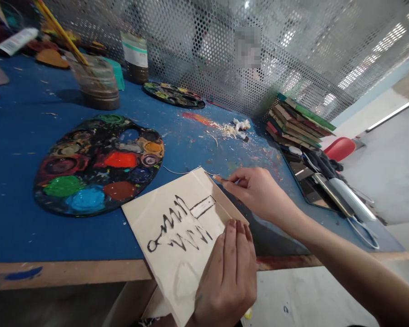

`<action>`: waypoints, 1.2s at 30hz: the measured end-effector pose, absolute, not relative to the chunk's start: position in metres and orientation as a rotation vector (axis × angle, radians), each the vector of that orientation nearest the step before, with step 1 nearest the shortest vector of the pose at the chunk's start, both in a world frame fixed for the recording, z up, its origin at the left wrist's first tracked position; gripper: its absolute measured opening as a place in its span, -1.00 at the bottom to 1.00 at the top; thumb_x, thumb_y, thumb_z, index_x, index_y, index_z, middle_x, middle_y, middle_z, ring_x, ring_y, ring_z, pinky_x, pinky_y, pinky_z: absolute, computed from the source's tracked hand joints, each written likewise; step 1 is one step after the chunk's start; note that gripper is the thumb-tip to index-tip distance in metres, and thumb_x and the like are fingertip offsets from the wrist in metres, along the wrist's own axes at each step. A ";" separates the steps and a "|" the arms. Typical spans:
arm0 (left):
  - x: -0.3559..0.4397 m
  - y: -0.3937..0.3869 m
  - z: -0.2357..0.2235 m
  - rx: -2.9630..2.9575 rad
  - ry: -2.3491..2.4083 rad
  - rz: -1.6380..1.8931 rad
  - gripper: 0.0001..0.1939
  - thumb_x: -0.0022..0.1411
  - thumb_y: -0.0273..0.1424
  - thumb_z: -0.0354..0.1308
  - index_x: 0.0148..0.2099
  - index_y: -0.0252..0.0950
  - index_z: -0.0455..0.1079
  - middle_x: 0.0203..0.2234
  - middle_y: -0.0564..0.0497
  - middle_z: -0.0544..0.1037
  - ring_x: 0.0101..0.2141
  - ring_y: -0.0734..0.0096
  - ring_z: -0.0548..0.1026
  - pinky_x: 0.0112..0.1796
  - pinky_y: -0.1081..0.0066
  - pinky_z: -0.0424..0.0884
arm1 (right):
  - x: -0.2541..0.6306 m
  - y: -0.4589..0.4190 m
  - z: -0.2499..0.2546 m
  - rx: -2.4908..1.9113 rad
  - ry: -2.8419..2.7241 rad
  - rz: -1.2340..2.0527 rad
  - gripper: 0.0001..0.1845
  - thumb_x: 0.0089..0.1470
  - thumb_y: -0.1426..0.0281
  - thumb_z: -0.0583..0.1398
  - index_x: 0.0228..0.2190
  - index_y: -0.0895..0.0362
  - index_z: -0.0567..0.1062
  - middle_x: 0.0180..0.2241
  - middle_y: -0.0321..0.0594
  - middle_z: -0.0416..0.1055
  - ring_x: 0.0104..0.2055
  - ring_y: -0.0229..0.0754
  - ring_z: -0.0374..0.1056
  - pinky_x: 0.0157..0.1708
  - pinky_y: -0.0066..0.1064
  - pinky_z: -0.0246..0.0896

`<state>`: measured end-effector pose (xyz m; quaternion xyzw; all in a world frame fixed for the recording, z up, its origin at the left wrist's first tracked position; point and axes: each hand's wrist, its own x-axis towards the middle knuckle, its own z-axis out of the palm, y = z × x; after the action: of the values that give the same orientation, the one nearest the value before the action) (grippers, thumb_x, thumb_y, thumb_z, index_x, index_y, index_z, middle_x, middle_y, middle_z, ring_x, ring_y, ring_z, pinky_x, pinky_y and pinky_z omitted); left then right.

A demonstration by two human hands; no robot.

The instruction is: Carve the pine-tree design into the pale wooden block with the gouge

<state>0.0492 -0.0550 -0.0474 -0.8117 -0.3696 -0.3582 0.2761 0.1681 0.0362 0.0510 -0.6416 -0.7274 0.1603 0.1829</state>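
Observation:
A pale, square-cornered panel (157, 204) with black zigzag lines, a small ring and a narrow rectangle drawn on it lies tilted over the table's front edge. My left hand (228, 272) grips it at its lower right side, fingers together on its face; the thumb is hidden. Beyond the panel's far right corner, my right hand (255, 193) is closed in a pinch on a short, thin brown stick (218, 179), whose kind I cannot make out. A thin curved strand (177, 172) lies by that corner. Left of the panel sits a black paint palette (95, 175) with red, green, blue and brown paint.
Behind the palette stand a plastic cup (97, 86) of brushes and a labelled jar (135, 59). A second palette (173, 94) and wood shavings (228, 131) lie near the perforated metal screen (204, 45). At right are stacked boards (296, 120) and a dark tablet (295, 175).

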 end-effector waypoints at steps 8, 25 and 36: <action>0.050 -0.057 -0.049 -2.186 -1.006 -0.961 -0.62 0.29 -0.46 0.00 0.03 -0.58 0.46 -0.09 -0.17 0.61 -0.10 0.25 0.59 -0.09 0.35 0.43 | 0.158 0.043 0.049 -1.872 -2.035 0.413 -0.75 0.13 0.34 0.18 -0.51 0.16 0.54 -0.70 -0.37 0.23 -0.60 -0.34 0.02 -0.56 -0.45 -0.09; 0.049 -0.057 -0.051 -2.180 -1.018 -0.949 -0.63 0.29 -0.43 0.05 0.04 -0.56 0.46 -0.08 -0.15 0.61 -0.09 0.25 0.58 0.15 0.27 0.27 | 0.175 0.021 0.050 -1.829 -2.002 0.560 -0.73 0.13 0.26 0.15 -0.47 0.15 0.53 -0.58 -0.26 0.47 -0.55 -0.27 0.24 -0.54 -0.42 0.02; 0.050 -0.053 -0.046 -2.186 -0.991 -0.971 -0.61 0.34 -0.54 -0.11 0.06 -0.60 0.43 -0.04 -0.20 0.58 -0.08 0.24 0.60 -0.10 0.36 0.44 | 0.209 -0.028 0.052 -1.930 -1.953 0.694 -0.68 0.17 0.20 0.12 -0.45 0.12 0.53 -0.56 -0.26 0.46 -0.54 -0.26 0.23 -0.52 -0.40 0.10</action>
<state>0.0500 -0.0526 -0.0457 -0.8122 -0.3683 -0.3610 0.2728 0.2091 -0.0284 0.0518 -0.6732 -0.6814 0.2422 0.1542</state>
